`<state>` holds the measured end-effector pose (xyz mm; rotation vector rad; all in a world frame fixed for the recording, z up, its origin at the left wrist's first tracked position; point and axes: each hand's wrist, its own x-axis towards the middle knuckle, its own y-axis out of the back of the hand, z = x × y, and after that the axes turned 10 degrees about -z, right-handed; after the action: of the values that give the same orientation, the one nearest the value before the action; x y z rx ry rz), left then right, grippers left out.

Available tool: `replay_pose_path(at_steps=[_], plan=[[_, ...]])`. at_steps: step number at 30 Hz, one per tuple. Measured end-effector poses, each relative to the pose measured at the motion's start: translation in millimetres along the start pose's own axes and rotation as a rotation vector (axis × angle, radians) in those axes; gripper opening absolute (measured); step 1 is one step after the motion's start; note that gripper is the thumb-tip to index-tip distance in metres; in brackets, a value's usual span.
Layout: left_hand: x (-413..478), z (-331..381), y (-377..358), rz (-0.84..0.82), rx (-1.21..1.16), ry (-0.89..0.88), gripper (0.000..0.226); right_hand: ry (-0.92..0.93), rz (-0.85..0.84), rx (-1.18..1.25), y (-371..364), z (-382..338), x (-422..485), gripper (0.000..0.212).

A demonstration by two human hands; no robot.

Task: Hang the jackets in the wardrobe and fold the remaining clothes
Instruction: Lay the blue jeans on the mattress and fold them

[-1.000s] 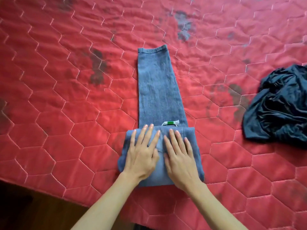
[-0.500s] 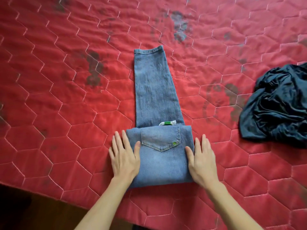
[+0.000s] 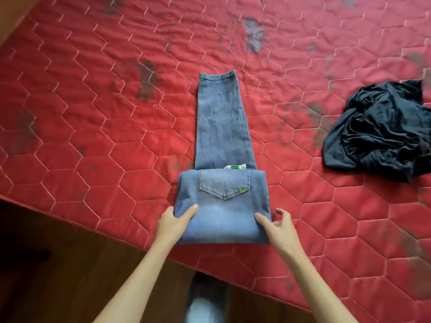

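Grip shifted to jeans [image 3: 222, 206] near corners | left hand [image 3: 171, 223] pinches, right hand [image 3: 279, 226] loose, thumb atop | we'd fold onward next (leg flat)

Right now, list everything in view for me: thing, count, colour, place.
jeans: one, blue, partly folded, middle of the bed cover
back pocket: one, blue, on top of the fold
tag: one, white and green, sticking out behind the fold
crumpled garment: one, dark, right side of the cover
bed cover: one, red, quilted, under the clothes
floor: dark wood, lower left
foot: one, blurred, bottom edge
left hand: one, thumb on the fold's left edge
right hand: one, thumb on the fold's right edge
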<state>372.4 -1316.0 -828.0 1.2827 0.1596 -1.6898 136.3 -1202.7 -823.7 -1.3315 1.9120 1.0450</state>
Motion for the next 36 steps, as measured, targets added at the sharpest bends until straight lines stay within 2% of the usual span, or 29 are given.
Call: replay_pose_path(at_steps=[4, 8, 10, 13, 15, 16, 18, 21, 23, 26, 29, 31, 33, 35, 36], plan=[[-26.7, -17.0, 6.5, -0.103, -0.116, 0.049, 0.054, 0.118, -0.055, 0.022, 9.9, 13.4, -39.4, 0.070], [-49.3, -26.9, 21.0, -0.144, -0.195, -0.052, 0.070, 0.178, -0.137, 0.093, 20.7, 3.8, -66.7, 0.058], [-57.1, -19.5, 34.2, -0.147, -0.245, -0.134, 0.068, 0.206, -0.164, 0.076, 24.8, -8.3, -70.6, 0.047], [-59.4, 5.6, 51.8, -0.203, -0.275, -0.205, 0.039, 0.236, -0.150, 0.123, 30.9, -38.5, -65.2, 0.020], [-58.5, 31.2, 60.9, -0.258, -0.307, -0.192, 0.021, 0.281, -0.110, 0.133, 33.2, -65.9, -56.1, 0.026], [-56.0, 45.1, 64.3, -0.266, -0.325, -0.180, 0.025, 0.286, -0.087, 0.152, 33.3, -79.3, -49.3, 0.032], [-43.8, 71.8, 68.7, -0.232, -0.353, -0.153, 0.050, 0.285, -0.055, 0.183, 32.4, -103.3, -32.9, 0.035], [-13.0, 102.7, 68.2, -0.133, -0.412, -0.167, 0.088, 0.310, -0.024, 0.064, 28.5, -122.3, 4.2, 0.030], [11.2, 116.3, 63.2, -0.113, -0.295, -0.237, 0.087, 0.292, 0.015, -0.045, 25.8, -130.2, 32.1, 0.035], [43.2, 127.6, 50.2, -0.072, 0.045, -0.280, 0.064, 0.236, 0.076, -0.147, 18.8, -141.7, 67.5, 0.039], [67.7, 132.4, 35.2, 0.070, 0.158, -0.241, 0.076, 0.208, 0.149, -0.178, 4.2, -146.0, 90.1, 0.040], [76.1, 135.6, 22.9, 0.242, 0.331, -0.262, 0.090, 0.282, 0.271, -0.225, -9.4, -145.9, 98.5, 0.054], [80.6, 137.9, 8.3, 0.429, 0.592, -0.460, 0.086, 0.474, 0.436, -0.446, -25.4, -144.5, 104.5, 0.058], [86.1, 137.3, -8.4, 0.438, 0.762, -0.745, 0.065, 0.689, 0.504, -0.688, -42.4, -142.8, 107.2, 0.057], [90.8, 132.5, -16.1, 0.383, 0.824, -0.849, 0.056, 0.760, 0.468, -0.780, -51.5, -138.8, 108.2, 0.055]])
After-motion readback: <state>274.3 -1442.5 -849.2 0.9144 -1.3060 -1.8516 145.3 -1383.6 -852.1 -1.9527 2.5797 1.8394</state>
